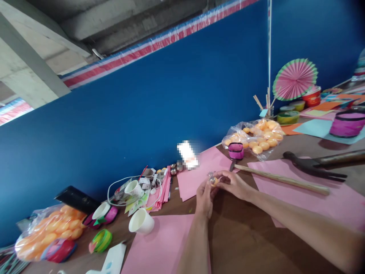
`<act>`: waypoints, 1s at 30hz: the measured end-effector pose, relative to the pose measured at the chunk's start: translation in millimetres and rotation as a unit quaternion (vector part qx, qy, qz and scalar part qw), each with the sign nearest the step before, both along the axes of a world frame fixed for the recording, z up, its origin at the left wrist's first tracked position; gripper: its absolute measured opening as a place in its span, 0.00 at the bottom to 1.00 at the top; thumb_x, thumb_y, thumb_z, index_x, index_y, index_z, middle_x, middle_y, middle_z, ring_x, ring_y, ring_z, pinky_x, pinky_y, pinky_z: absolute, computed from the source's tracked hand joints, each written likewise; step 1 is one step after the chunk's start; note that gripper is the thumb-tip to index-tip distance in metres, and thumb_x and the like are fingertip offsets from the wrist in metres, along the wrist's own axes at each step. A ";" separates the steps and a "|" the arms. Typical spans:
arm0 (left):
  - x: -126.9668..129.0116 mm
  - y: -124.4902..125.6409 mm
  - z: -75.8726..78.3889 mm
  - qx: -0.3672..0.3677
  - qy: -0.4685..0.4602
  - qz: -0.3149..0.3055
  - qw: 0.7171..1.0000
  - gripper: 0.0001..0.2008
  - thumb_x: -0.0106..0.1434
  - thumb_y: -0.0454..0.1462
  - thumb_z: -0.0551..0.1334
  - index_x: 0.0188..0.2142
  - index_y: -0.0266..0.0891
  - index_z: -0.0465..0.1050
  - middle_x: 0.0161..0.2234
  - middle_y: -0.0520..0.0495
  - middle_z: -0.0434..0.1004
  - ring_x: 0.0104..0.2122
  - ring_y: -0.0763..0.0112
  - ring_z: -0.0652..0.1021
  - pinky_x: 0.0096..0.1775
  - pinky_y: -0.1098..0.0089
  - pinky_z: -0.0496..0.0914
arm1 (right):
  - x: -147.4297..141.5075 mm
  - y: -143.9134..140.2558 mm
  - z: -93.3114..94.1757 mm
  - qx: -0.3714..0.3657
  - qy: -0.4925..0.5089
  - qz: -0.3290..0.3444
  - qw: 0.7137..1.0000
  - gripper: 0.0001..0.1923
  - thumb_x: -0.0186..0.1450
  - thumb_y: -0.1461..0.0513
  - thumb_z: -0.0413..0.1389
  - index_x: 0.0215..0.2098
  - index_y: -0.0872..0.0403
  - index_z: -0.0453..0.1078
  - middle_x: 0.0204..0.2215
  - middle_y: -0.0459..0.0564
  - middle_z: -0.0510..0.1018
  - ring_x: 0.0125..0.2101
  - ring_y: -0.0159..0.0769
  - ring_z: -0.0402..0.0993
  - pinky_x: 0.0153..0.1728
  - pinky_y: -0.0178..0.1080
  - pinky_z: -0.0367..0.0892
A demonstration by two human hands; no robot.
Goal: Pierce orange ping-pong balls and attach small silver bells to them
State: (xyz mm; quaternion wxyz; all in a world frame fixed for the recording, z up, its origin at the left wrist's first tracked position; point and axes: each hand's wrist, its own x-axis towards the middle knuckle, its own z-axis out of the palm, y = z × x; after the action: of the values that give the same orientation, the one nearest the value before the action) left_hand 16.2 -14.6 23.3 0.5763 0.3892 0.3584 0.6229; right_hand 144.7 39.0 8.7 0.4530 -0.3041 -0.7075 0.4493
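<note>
My left hand (pixel 204 198) and my right hand (pixel 234 184) meet above the brown table (pixel 242 236), both pinching a small orange ball (pixel 213 181) with a little silvery piece (pixel 211 176) on top of it. The fingertips of both hands close around the ball. Under and behind the hands lie pink paper sheets (pixel 199 173). A long wooden stick (pixel 282 180) lies just right of my right hand.
Two plastic bags of orange balls sit at the left (pixel 45 230) and the back right (pixel 258 137). White paper cups (pixel 142 222), tape rolls (pixel 102 239), a pink punch (pixel 236 150), a hammer (pixel 316 165), a pink paper fan (pixel 294 79) and a blue wall (pixel 159 106) surround the work spot.
</note>
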 end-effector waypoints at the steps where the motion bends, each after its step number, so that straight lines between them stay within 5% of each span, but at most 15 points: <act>1: -0.7 0.5 -1.2 -0.001 -0.011 0.002 1.000 0.14 0.56 0.41 0.58 0.39 0.35 0.72 0.41 0.41 0.74 0.42 0.63 0.73 0.47 0.61 0.63 | -0.1 -0.4 0.4 0.000 0.002 0.001 1.000 0.16 0.55 0.57 0.56 0.42 0.54 0.66 0.36 0.51 0.75 0.33 0.36 0.71 0.35 0.38 0.69; 16: -5.0 2.0 -9.4 -0.010 0.043 0.032 0.999 0.17 0.51 0.38 0.63 0.41 0.36 0.69 0.40 0.42 0.74 0.39 0.66 0.74 0.45 0.62 0.65 | 1.6 -1.1 3.5 -0.049 0.025 0.032 0.998 0.13 0.54 0.59 0.57 0.38 0.54 0.68 0.34 0.49 0.75 0.36 0.39 0.71 0.39 0.40 0.67; 30: -4.4 0.9 -6.2 -0.014 -0.012 0.042 0.999 0.15 0.50 0.38 0.64 0.38 0.38 0.68 0.38 0.46 0.74 0.38 0.70 0.74 0.45 0.66 0.65 | 1.7 -2.8 8.6 -0.053 0.031 0.003 0.998 0.16 0.56 0.56 0.54 0.41 0.54 0.68 0.39 0.51 0.75 0.42 0.41 0.69 0.43 0.43 0.65</act>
State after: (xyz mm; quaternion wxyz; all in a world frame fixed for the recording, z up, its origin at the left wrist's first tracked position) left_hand 11.8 -13.6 17.1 0.5595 0.3578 0.3761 0.6462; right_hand 146.4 36.1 17.3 0.4568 -0.3114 -0.6688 0.4972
